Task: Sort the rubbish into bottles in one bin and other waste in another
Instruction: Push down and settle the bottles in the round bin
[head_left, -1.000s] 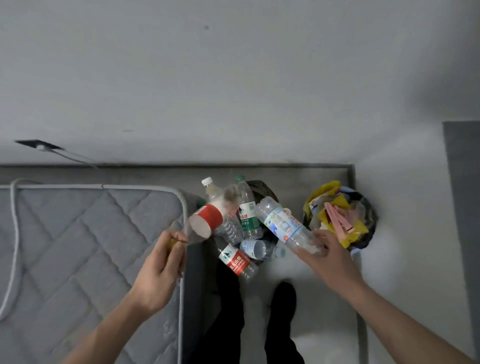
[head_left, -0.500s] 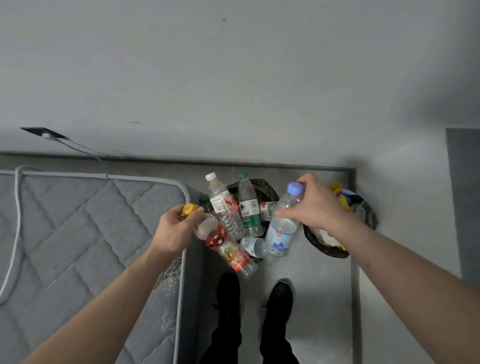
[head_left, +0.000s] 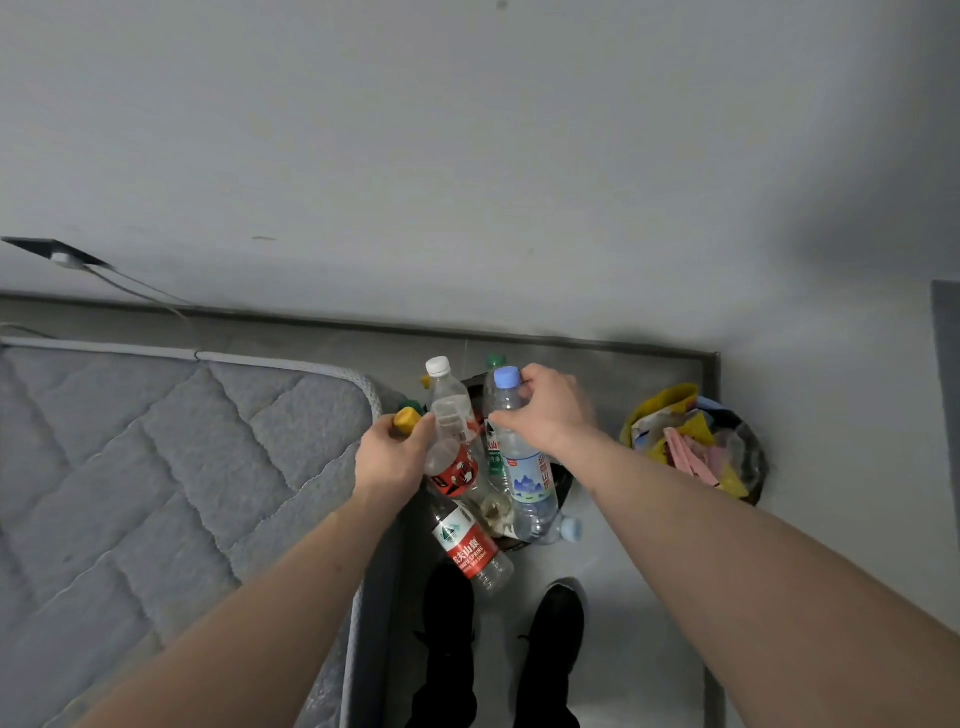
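Since half a second ago my right hand (head_left: 550, 410) carried the blue-capped bottle (head_left: 522, 457) left over the bottle bin (head_left: 563, 480) | fingers clamped round its neck, long axis near upright, base toward the pile | left hand (head_left: 397, 457) closed on yellow-capped bottle (head_left: 447, 465), beside it.

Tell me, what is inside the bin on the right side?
The right bin holds mixed waste: yellow wrappers and pink paper pieces lie on top. No bottle shows there. Whatever is below this top layer is covered.
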